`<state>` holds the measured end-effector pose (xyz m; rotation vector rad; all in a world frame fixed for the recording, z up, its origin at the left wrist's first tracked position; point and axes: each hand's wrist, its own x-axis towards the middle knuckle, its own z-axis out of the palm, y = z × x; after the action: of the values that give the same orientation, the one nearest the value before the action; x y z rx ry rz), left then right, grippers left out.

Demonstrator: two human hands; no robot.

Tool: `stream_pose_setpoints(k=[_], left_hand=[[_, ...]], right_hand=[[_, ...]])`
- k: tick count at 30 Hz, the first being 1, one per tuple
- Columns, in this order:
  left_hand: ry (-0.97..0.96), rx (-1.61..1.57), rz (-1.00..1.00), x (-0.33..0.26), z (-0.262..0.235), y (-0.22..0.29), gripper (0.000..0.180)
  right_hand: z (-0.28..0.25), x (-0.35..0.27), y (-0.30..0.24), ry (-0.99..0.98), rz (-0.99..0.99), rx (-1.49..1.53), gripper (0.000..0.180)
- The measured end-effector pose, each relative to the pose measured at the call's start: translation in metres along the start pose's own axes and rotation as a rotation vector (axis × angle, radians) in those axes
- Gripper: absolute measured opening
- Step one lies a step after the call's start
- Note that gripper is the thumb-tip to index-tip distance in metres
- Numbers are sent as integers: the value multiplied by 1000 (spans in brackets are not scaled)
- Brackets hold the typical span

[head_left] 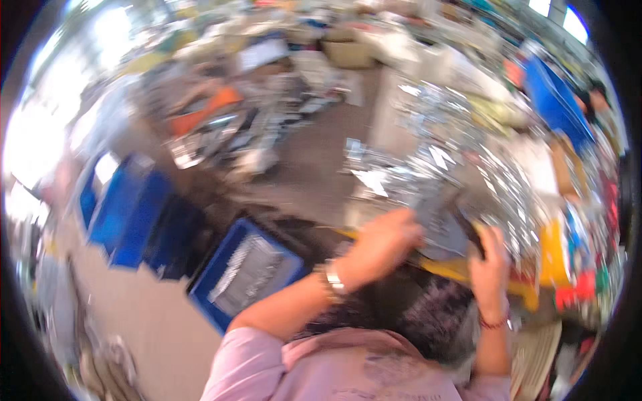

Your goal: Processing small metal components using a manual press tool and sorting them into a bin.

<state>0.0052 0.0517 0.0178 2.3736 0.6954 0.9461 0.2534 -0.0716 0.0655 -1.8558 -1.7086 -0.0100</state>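
Observation:
My left hand [396,235], with a watch and bracelets at the wrist, is closed at the left edge of a grey flat piece [441,230]. My right hand [491,259] wraps round a long dark object [470,232], narrow like a tool handle, slanting up and left beside that piece. Motion blur hides its exact kind. Just beyond both hands spreads a heap of shiny silver strips and scraps [441,157]. A yellow edge [445,269] runs below the hands.
A blue bin [294,267] holding a grey ribbed stack stands left of my left forearm. More blue bins [130,214] are farther left. Mixed scraps with an orange piece [207,110] lie beyond. At far right is a large blue container [555,97], with a yellow item [552,254] nearer.

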Motion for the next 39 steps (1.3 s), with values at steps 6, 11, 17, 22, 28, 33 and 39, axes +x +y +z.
stream_pose_setpoints(k=[6,11,17,22,28,33,39], left_hand=[[24,-30,63,13,0,1,18],[9,-61,72,17,6,8,20],[12,-29,63,17,5,13,22],[-4,-45,7,14,5,10,18],[5,-9,33,13,3,7,23],[34,-23,45,13,4,8,24],[88,17,50,10,4,15,29]], right_hand=[[-12,-33,-12,-30,-57,56,62],[-27,-45,-22,-48,-93,-37,63],[-21,-56,-28,-105,-141,-27,60],[-23,-34,-28,-58,3,359,57],[-15,-11,-1,-81,-41,110,49],[-8,-18,-21,-62,-161,-146,24],[0,-40,-39,-95,-20,-18,15]])
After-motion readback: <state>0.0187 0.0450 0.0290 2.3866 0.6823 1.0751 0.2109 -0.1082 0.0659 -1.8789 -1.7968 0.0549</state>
